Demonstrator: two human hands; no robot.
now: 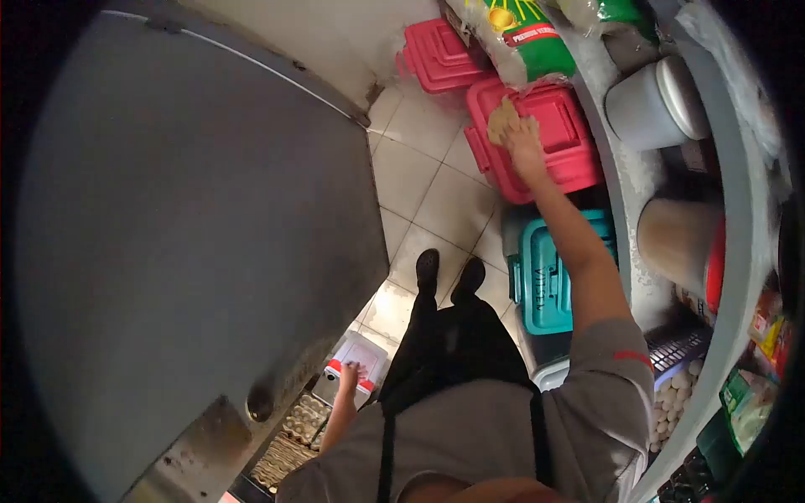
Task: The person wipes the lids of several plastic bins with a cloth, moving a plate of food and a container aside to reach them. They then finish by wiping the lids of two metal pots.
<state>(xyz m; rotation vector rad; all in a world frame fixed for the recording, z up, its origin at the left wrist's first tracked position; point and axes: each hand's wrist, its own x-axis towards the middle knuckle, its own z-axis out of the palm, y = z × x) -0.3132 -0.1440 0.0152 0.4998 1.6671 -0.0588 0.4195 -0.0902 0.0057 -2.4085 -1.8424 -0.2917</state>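
Observation:
My right hand (523, 144) reaches far forward and holds a tan cloth (503, 121) against the red lid (570, 155) of a storage bin. Its fingers are pressed on the bunched cloth. Down at the left, my left hand (355, 370) is over a small container (369, 348) with a pale lid and red latches. The fingers there look outstretched, with nothing visible in them. Whether this hand presses on the lid or only hovers over it is hard to tell.
A teal-lidded bin (541, 277) stands beside the red one, and another red bin (444, 54) lies beyond. Shelves at right hold a white tub (650, 105), a brown-filled jar (679, 243) and eggs (673, 394). A grey door (210, 210) fills the left. Egg trays (293, 436) sit below it.

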